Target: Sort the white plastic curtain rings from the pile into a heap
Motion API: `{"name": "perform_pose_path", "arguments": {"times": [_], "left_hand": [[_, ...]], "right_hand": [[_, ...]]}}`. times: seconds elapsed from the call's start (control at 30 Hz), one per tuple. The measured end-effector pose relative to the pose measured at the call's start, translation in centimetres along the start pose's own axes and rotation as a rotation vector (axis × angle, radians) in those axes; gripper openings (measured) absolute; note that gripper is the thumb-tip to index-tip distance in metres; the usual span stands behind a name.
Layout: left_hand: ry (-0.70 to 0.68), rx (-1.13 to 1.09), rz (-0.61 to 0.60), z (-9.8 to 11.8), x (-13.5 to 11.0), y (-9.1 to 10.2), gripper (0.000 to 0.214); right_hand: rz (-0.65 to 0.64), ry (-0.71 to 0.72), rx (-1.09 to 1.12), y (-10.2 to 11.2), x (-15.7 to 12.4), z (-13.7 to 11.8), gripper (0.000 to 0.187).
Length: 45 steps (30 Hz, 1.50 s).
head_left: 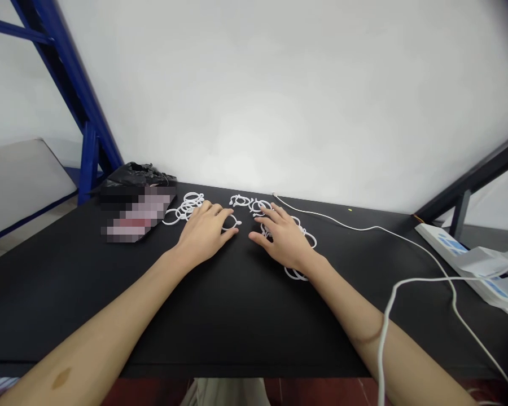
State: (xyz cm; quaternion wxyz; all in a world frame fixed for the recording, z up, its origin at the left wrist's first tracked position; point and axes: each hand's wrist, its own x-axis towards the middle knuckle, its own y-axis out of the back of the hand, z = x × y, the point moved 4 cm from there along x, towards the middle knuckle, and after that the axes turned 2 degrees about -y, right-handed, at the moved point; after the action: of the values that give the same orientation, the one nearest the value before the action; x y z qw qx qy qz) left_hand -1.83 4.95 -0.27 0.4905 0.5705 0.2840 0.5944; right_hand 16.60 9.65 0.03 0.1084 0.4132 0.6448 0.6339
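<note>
Both my hands lie flat on a black table [220, 304], palms down with fingers stretched out. My left hand [205, 232] rests beside and partly over several white plastic rings [188, 206]. My right hand [281, 237] covers part of another scatter of white rings [298, 273], with a few more rings [246, 202] just beyond its fingertips. Neither hand grips anything.
A black plastic bag [138, 175] and a blurred flat item [138, 217] lie at the back left. A white cable [364, 228] runs across the right side and over my right forearm. A white power strip [469, 262] sits at the right edge. Blue frame [82, 113] stands left.
</note>
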Motion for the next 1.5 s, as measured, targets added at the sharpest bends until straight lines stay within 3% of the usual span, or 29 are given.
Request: {"name": "perform_pose_path", "arguments": {"times": [0.13,0.43,0.77,0.97,1.1,1.2,1.4,1.5], "left_hand": [[0.035,0.072,-0.009,-0.4,0.2,-0.4,0.045],[0.037,0.041,0.003,-0.1,-0.3,-0.1,0.047],[-0.059,-0.067,0.07,0.8,-0.3,0.4,0.037],[-0.08,-0.17,0.084,1.1,-0.3,0.7,0.053],[-0.172,-0.331,0.051,2.1,-0.5,1.3,0.052],[-0.212,-0.401,0.007,3.1,-0.8,1.7,0.042],[-0.093,-0.395,-0.032,3.3,-1.1,1.4,0.069],[-0.078,-0.385,-0.025,3.2,-1.1,1.4,0.064]], "right_hand": [[-0.115,-0.012,-0.015,-1.1,-0.1,-0.2,0.061],[-0.177,-0.06,-0.038,-1.6,0.1,0.3,0.068],[0.095,0.091,0.003,-0.4,0.2,-0.4,0.035],[0.216,0.168,0.2,1.6,-0.2,-2.5,0.018],[0.17,0.182,0.42,2.1,-1.3,-4.4,0.019],[0.233,0.052,0.519,2.4,-1.8,-4.6,0.016],[0.222,-0.034,0.665,1.9,-2.0,-5.0,0.038],[0.215,-0.069,0.702,1.7,-2.1,-5.1,0.041]]}}
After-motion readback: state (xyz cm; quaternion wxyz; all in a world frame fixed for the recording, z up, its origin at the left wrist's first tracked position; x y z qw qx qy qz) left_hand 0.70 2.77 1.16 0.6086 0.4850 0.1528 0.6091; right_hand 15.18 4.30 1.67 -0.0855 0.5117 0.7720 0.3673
